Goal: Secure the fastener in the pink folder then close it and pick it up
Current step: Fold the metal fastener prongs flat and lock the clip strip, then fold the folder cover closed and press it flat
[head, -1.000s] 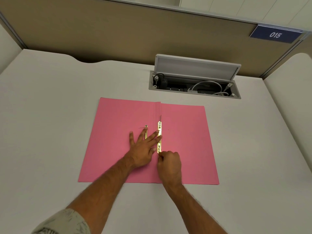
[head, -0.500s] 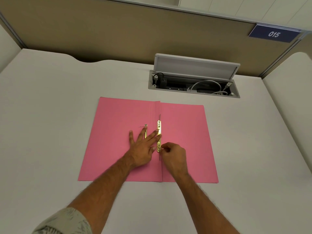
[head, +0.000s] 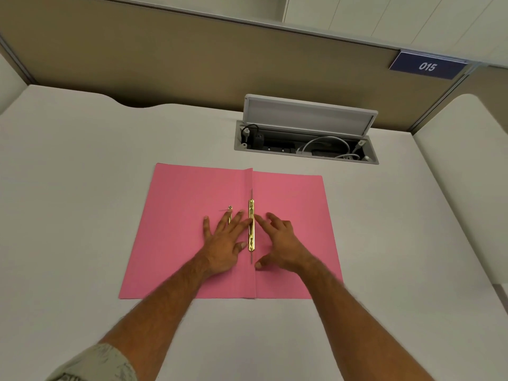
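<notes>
Pink folder [head: 192, 229]: thin card, flat and matt, no shine. Fastener [head: 251, 229]: shiny gold metal, smooth. Desk [head: 82, 174]: smooth, pale, dull. Back wall panel [head: 165, 56]: looks like tan cloth, soft and matt. Cable box lid [head: 308, 114]: smooth grey plastic or metal. Sleeve [head: 93, 364]: patterned cloth.

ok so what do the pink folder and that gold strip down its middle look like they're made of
The pink folder looks like thin card or heavy paper with a matte finish: it lies flat, shows no glare and has a sharp crease along its spine. The gold strip looks like thin brass-coloured metal: it is shiny and catches bright highlights, with small holes punched in it. Whether it is solid brass or plated cannot be told.
</notes>
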`<state>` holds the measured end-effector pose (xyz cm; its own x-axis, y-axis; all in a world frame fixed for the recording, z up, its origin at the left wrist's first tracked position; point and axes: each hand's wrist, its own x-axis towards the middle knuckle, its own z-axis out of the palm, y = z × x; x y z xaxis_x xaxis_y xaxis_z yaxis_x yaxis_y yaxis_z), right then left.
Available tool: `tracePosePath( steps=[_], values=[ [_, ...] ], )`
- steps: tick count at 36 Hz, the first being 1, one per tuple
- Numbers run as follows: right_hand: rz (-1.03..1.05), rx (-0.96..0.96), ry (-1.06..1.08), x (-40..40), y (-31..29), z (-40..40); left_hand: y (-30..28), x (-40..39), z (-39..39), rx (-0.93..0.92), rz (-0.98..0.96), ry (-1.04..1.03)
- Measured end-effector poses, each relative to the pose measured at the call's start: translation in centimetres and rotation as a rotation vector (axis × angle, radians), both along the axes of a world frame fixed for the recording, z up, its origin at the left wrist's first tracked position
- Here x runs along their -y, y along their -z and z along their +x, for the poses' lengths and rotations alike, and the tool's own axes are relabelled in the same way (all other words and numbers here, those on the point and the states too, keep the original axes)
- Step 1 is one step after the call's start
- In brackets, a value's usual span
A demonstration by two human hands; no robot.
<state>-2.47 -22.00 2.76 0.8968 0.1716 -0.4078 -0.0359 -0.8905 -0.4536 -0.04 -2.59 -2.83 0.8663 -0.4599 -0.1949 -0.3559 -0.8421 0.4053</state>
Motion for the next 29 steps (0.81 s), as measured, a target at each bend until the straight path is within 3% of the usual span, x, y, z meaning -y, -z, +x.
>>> tracePosePath(
  steps=[8,13,17,21,25,29],
  values=[
    [0.037,-0.055,-0.011,0.1,-0.6,0.2,-0.9,0.1,0.2,-0.05,-0.019,-0.049],
    [0.003,-0.043,-0.004,-0.4,-0.4,-0.2,-2.2,-0.3,0.1,-0.107,-0.143,-0.107],
    [0.001,-0.043,0.001,-0.5,-0.5,-0.2,-3.5,-1.7,0.4,0.049,-0.191,-0.252],
    [0.015,-0.059,-0.002,-0.5,-1.0,0.0,-4.6,-4.2,1.5,0.095,-0.068,-0.467],
    [0.047,-0.093,0.006,-0.4,-1.9,0.5,-5.5,-6.9,2.2,-0.01,0.156,-0.643],
    [0.083,-0.127,0.021,-0.3,-2.5,0.8,-6.0,-9.2,2.3,-0.152,0.242,-0.843]
  ],
)
